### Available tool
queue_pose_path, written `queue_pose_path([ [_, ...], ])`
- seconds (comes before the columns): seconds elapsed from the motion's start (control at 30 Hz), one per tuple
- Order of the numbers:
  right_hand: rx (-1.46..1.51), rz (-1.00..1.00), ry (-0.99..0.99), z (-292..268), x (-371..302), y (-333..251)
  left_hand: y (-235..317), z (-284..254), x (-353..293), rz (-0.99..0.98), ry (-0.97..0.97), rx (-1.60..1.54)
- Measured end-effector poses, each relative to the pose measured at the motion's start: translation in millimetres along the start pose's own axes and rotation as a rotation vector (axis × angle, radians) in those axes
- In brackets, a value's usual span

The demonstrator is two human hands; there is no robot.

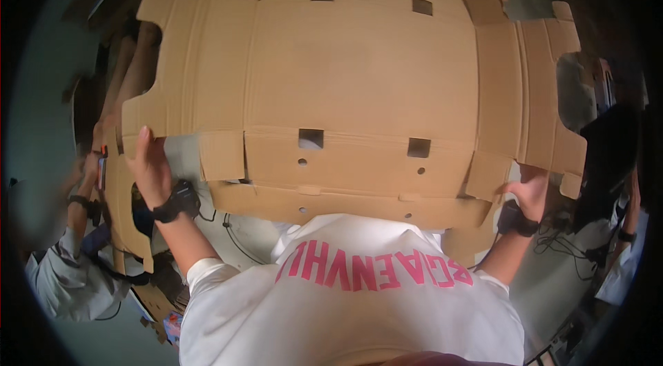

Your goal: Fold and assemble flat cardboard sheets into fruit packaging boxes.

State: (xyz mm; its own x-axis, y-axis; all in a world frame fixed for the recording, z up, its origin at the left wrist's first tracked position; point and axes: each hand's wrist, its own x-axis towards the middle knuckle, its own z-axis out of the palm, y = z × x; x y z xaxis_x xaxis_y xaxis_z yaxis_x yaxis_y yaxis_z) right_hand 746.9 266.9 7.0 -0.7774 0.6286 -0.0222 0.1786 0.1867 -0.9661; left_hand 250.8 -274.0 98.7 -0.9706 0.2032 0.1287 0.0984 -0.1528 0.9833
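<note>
A large flattened cardboard box blank (366, 69) stretches across the head view in front of me. It has notched side flaps, square cut-outs and small round holes, and its near edge comes close to my white shirt. On its near left corner, my left hand (152, 171) grips the side flap, thumb on top and fingers partly hidden beneath. At the near right corner, my right hand (530, 192) holds the other side flap, its fingertips hidden under the board. Both wrists carry a black strapped device.
Another cut cardboard piece (126, 217) lies at the left, beside a person's hand (88, 171) and grey sleeve (69, 276). Dark cables (238, 245) run below the board, with more cables (563, 248) at right. Another person's arm (630, 207) shows at the far right, near a black object (611, 166).
</note>
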Motion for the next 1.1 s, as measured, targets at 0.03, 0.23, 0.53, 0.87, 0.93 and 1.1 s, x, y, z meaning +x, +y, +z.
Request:
queue_pose_path([
  [0.03, -0.037, 0.012, 0.016, 6, 3, -5, 1, -2, -1, -0.012, 0.031, 0.044],
  [0.23, -0.041, 0.124, -0.209, 21, 23, -41, 7, -19, 5, -0.246, 0.073, -0.167],
  [0.53, -0.41, -0.238, 0.245, 93, 59, -70, 23, 5, -4, -0.113, -0.007, -0.051],
  [0.87, -0.482, -0.25, 0.354, 107, 61, -62, 9, 10, -10, -0.425, -0.748, 0.651],
  [0.93, -0.474, -0.258, 0.34, 111, 61, -60, 6, 34, -12, -0.325, -0.654, 0.797],
  [1.1, -0.556, -0.364, 0.325, 110, 61, -64, 9, 97, -22, -0.13, -0.315, 0.888],
])
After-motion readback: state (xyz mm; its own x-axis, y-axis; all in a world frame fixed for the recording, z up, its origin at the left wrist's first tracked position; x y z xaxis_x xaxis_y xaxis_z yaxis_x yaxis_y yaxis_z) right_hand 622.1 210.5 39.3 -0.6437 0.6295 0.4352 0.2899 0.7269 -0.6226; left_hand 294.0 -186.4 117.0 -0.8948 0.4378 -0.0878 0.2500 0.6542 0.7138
